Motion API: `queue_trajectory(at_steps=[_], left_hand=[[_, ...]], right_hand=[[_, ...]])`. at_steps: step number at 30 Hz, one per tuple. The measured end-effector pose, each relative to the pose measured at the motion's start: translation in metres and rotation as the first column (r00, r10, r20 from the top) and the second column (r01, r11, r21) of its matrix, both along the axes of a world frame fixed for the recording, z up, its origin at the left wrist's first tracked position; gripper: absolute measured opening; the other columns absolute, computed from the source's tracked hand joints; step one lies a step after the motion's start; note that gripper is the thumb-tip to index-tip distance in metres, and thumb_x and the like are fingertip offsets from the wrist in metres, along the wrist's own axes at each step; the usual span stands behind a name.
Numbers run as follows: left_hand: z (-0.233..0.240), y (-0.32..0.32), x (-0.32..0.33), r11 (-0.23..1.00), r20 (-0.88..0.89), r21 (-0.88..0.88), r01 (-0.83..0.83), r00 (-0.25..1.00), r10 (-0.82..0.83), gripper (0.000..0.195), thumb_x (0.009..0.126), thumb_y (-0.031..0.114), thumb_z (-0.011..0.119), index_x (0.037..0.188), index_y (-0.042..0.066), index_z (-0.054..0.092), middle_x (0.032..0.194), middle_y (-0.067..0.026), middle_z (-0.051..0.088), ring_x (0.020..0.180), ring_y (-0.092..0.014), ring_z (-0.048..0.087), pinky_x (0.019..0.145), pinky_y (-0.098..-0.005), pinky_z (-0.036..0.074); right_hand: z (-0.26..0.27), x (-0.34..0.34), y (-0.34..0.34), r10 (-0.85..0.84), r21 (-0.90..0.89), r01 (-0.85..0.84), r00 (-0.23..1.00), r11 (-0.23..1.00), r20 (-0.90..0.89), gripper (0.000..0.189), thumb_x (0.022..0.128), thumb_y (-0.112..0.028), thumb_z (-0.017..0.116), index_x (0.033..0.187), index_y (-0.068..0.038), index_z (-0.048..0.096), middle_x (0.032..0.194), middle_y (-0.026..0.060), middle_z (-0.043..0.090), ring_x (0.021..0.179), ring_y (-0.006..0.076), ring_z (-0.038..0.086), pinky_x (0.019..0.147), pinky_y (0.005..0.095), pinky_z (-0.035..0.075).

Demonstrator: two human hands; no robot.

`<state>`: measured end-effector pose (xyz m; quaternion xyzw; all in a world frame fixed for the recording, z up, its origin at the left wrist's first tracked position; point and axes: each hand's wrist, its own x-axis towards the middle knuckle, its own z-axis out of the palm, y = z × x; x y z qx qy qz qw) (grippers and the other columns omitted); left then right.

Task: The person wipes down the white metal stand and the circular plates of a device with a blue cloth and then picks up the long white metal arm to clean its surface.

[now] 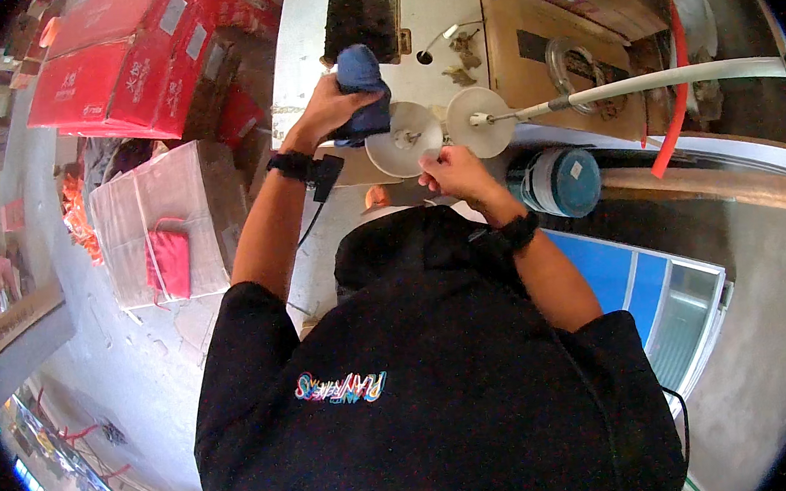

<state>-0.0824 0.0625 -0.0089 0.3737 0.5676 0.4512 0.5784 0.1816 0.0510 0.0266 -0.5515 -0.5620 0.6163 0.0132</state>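
Note:
My left hand (328, 113) grips a dark blue cloth item (358, 71), folded or bundled, near the front edge of a white work table (292, 78). Just right of it stands a white disc (395, 154) with a small metal fitting at its centre. A second white disc (493, 138) is beside the first, joined at its middle to a white rod (536, 111). My right hand (463, 176) is at the first disc's lower right rim, fingers curled together. Whether anything thin is between those fingertips cannot be seen.
A dark panel (360, 14) is set in the table, near a hole with a white-tipped lever (450, 31). Cardboard boxes (556, 24) stand at right, crossed by a red strip (677, 104). A blue-green bucket (575, 182) sits below. Red cartons (93, 82) and a wrapped box (131, 249) are at left.

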Motion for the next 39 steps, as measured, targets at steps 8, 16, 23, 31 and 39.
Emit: queue_trajectory(at_steps=[8,16,23,31,39], left_hand=[[-0.002,-0.021,-0.011,0.996,0.311,-0.080,-0.029,0.949,0.053,0.035,0.095,0.026,0.065,0.120,0.003,0.058,0.110,-0.0111,0.068,0.098,-0.022,0.067,0.090,-0.0376,0.054],[-0.016,-0.033,0.016,0.984,-0.003,-0.133,0.122,0.992,-0.124,0.035,0.085,0.027,0.074,0.107,0.001,0.068,0.096,-0.0057,0.069,0.085,-0.015,0.064,0.077,-0.0319,0.053],[0.006,0.044,0.036,0.935,-0.299,-0.034,0.354,0.889,-0.348,0.037,0.077,0.030,0.080,0.096,-0.001,0.071,0.085,-0.0054,0.070,0.074,-0.015,0.064,0.074,-0.0324,0.052],[-0.001,-0.012,0.007,0.949,-0.053,-0.157,0.273,0.957,-0.284,0.036,0.080,0.023,0.077,0.107,0.000,0.069,0.096,-0.0058,0.070,0.084,-0.015,0.064,0.080,-0.0310,0.052],[-0.022,-0.055,0.010,0.986,-0.134,-0.067,0.150,0.978,-0.158,0.024,0.087,0.013,0.069,0.108,0.001,0.068,0.094,-0.0058,0.071,0.083,-0.015,0.065,0.080,-0.0347,0.054]], right_hand=[[-0.011,0.009,0.003,0.081,0.002,-0.081,0.997,0.997,0.001,0.034,0.097,-0.029,0.059,0.081,-0.001,0.069,0.069,0.0072,0.069,0.056,0.0152,0.061,0.053,0.0335,0.050],[-0.013,0.012,0.017,0.278,0.014,-0.279,0.959,0.960,0.061,0.030,0.096,-0.025,0.058,0.086,0.002,0.064,0.073,0.0067,0.069,0.061,0.0121,0.061,0.057,0.0289,0.049],[-0.008,0.013,0.020,0.259,-0.043,-0.258,0.966,0.965,0.018,0.028,0.096,-0.025,0.059,0.087,0.001,0.065,0.075,0.0048,0.067,0.063,0.0110,0.060,0.057,0.0275,0.048],[0.002,0.009,0.018,0.099,-0.169,-0.104,0.994,0.980,-0.039,0.026,0.097,-0.024,0.059,0.095,0.001,0.063,0.077,0.0067,0.067,0.063,0.0107,0.059,0.056,0.0252,0.048],[-0.007,0.012,0.026,0.294,-0.030,-0.293,0.955,0.956,0.049,0.032,0.097,-0.024,0.056,0.084,0.003,0.066,0.074,0.0071,0.068,0.062,0.0113,0.061,0.057,0.0260,0.049]])
